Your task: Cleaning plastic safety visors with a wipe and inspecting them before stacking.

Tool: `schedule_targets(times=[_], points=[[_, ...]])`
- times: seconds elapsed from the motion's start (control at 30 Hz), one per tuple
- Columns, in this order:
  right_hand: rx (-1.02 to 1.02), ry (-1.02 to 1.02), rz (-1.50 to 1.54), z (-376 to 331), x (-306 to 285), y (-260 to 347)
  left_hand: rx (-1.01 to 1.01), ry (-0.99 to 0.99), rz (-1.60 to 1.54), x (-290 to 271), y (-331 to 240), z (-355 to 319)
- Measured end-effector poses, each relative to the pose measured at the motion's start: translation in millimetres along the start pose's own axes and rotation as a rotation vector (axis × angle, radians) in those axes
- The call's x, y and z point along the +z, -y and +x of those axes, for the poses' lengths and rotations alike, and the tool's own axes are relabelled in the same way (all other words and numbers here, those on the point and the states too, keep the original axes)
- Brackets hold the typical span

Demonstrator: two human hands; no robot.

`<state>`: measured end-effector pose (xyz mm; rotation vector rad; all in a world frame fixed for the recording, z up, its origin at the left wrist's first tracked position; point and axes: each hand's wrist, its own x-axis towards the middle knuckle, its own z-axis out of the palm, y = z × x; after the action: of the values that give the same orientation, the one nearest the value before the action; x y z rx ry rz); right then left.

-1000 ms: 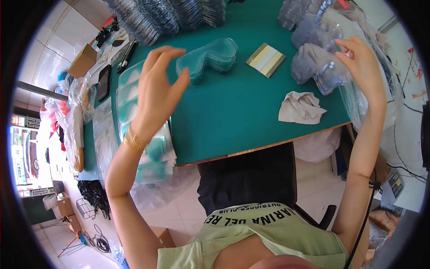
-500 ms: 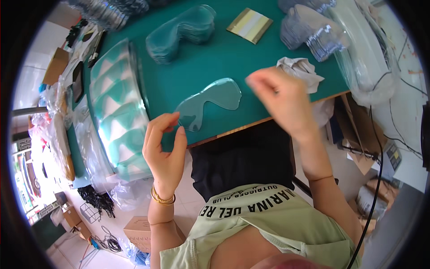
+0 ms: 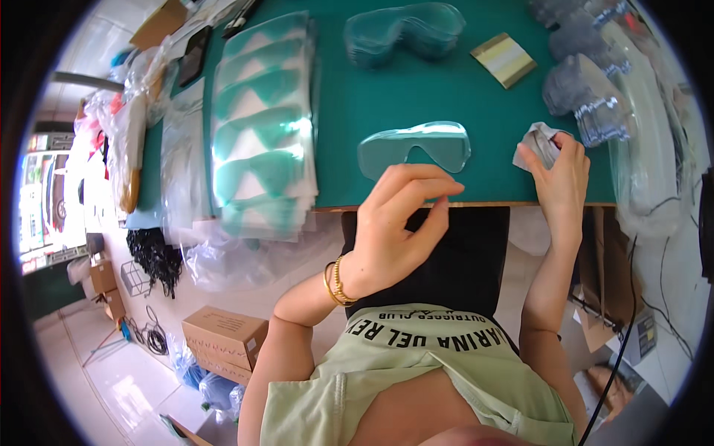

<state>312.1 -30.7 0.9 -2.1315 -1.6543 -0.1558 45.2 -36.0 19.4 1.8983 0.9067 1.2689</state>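
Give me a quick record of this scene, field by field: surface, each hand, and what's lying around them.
surface: green table
left hand: raised at the table's near edge, fingers curled, holding nothing visible
right hand: gripping a crumpled white cloth
between hands: one clear lens lying flat
far side: stack of lenses, small tan pad
left of table: pile of bagged lenses
right of table: clear plastic bundles

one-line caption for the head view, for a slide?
Clear goggle lens lies on green table; left hand hovers near it, right hand grips a white cloth.
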Motion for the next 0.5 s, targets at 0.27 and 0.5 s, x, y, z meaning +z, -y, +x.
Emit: schedule_targets(times=[0.27, 0.5], points=[[0.208, 0.089, 0.969, -2, -11, -3, -0.358, 0.068, -0.59, 7, 4, 2], [0.307, 0.574, 1.821, -32, -28, 52, -0.647, 0.282, -1.177, 16, 1, 13]])
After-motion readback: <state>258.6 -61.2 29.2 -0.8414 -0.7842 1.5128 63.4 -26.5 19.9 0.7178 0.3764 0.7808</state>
